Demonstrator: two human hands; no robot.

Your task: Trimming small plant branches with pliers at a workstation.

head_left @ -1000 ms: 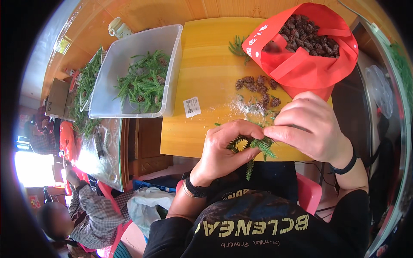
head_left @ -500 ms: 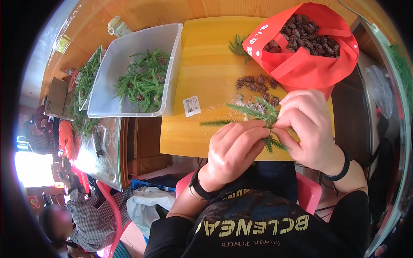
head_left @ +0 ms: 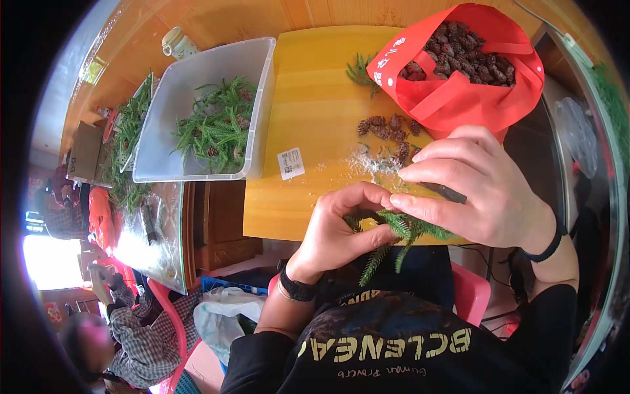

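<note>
My left hand [head_left: 344, 226] is closed around a green artificial pine sprig [head_left: 410, 226], its needles pointing down and right over the table's near edge. My right hand [head_left: 482, 190] is just right of it, fingers stretched out and apart, thumb tip by my left fingertips. A dark patch shows between the right thumb and fingers; I cannot make out what it is. Beyond my hands lie several small brown pine cones [head_left: 387, 128] and scattered white flakes [head_left: 371, 164]. A red bag [head_left: 459, 98] full of pine cones [head_left: 459, 56] stands at the back right.
A clear plastic bin [head_left: 157, 131] on the left holds green sprigs with cones [head_left: 220, 125]. A white label [head_left: 291, 163] lies on the yellow table [head_left: 308, 85]. Another sprig [head_left: 361, 69] lies near the bag. At lower left, a person in a checked shirt [head_left: 144, 341] sits by a side table.
Both hands have shifted and opened wider apart. The sprig has turned and come nearer to me, its tips now hanging toward my lap. My right fingers have lifted and spread.
</note>
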